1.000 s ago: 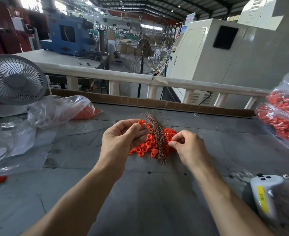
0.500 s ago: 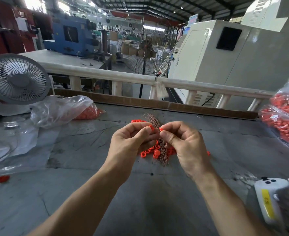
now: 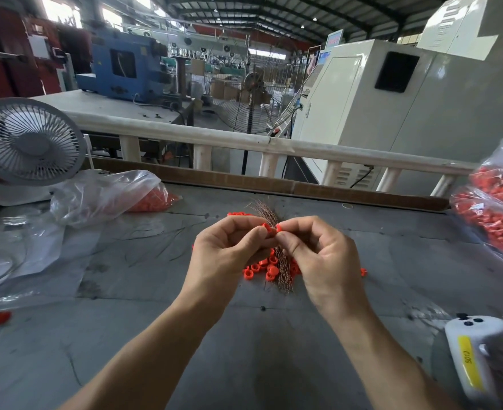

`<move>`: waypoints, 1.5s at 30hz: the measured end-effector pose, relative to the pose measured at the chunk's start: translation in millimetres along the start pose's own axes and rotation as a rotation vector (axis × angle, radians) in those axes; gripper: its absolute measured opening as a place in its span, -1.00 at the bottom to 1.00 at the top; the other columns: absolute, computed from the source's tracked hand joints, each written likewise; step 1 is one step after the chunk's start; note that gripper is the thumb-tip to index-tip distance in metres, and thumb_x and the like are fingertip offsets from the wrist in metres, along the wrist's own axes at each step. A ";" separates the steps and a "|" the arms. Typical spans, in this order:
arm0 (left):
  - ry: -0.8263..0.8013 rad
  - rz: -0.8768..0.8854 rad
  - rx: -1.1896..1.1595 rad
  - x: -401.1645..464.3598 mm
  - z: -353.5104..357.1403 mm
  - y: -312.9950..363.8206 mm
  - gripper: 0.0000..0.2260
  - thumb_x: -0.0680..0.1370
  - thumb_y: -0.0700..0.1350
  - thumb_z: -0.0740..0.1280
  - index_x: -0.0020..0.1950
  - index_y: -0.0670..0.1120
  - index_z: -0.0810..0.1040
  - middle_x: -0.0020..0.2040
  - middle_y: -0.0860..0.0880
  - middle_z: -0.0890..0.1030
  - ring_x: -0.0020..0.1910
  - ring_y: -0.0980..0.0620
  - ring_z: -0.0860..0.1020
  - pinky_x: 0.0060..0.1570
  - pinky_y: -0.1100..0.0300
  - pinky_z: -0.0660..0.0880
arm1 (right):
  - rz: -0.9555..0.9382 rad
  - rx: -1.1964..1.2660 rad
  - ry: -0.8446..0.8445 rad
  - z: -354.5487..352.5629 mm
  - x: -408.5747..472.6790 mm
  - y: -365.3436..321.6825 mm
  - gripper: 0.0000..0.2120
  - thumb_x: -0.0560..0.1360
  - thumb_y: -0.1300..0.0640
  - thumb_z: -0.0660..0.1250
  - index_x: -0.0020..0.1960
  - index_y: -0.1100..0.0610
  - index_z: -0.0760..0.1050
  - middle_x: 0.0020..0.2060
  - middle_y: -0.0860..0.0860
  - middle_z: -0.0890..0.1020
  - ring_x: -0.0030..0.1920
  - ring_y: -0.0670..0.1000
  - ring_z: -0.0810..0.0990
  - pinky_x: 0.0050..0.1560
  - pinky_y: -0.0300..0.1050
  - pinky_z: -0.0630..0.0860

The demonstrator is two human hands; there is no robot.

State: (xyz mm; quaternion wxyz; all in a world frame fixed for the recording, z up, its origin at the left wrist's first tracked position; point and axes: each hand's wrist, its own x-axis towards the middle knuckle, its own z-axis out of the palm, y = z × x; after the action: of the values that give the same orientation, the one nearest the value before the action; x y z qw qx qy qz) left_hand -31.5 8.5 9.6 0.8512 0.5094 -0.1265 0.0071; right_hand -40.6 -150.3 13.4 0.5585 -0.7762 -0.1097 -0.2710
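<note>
Pinching a small orange plastic cap between the thumb and curled fingers of the left hand. Pinching a second orange cap in the curled fingers of the right hand, with both caps nearly touching and raised above the grey tabletop. Unclear whether a wire is pinched too. Hovering directly over a loose pile of orange plastic caps and a bundle of thin copper-coloured wires crossing that pile. Working between a clear plastic bag of orange parts beside a white desk fan on the left and a fuller clear bag of orange parts on the right, with a white handheld controller with a yellow label near the right forearm.
</note>
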 end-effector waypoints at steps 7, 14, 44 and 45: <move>-0.017 0.052 0.127 -1.9 1.2 -0.7 -0.80 0.45 -0.12 0.46 0.03 -0.16 0.69 -0.10 -0.21 0.73 -0.06 -0.14 0.72 0.03 0.05 0.67 | -0.126 -0.106 0.022 -0.2 -2.0 -2.8 -0.88 0.50 0.20 0.55 -0.04 0.00 0.70 -0.14 -0.12 0.73 -0.05 -0.04 0.73 0.01 -0.08 0.65; -0.029 0.100 0.201 -2.3 -0.1 -0.3 -0.83 0.45 -0.09 0.47 0.02 -0.09 0.70 -0.11 -0.13 0.75 -0.09 -0.09 0.73 -0.05 0.19 0.65 | -0.200 -0.150 -0.010 0.1 -1.6 -6.0 -0.92 0.49 0.21 0.54 -0.03 0.07 0.72 -0.11 -0.13 0.71 -0.01 -0.06 0.70 0.03 -0.24 0.60; -0.003 -0.169 -0.011 -0.5 -2.1 -2.6 -0.80 0.61 -0.11 0.40 0.08 -0.23 0.66 -0.08 -0.22 0.67 -0.14 -0.10 0.66 -0.20 0.16 0.59 | -0.434 -0.641 0.130 16.9 -3.5 -5.0 -0.91 0.52 0.14 0.51 -0.06 0.11 0.61 -0.11 -0.05 0.62 -0.03 0.05 0.58 -0.03 -0.08 0.50; -0.002 -0.179 -0.009 -0.2 -2.0 -2.9 -0.81 0.61 -0.12 0.39 0.08 -0.23 0.67 -0.07 -0.23 0.67 -0.12 -0.11 0.65 -0.18 0.15 0.60 | -0.439 -0.642 0.134 16.7 -3.1 -4.3 -0.91 0.51 0.16 0.51 -0.07 0.11 0.61 -0.13 -0.04 0.62 -0.04 0.06 0.58 -0.03 -0.07 0.50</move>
State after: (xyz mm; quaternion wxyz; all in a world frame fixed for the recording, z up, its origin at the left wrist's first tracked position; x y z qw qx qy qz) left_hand -30.9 8.8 6.1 0.8504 0.5150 -0.0811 -0.0702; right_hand -40.2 -132.9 11.3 0.2221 -0.8502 -0.1461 -0.4545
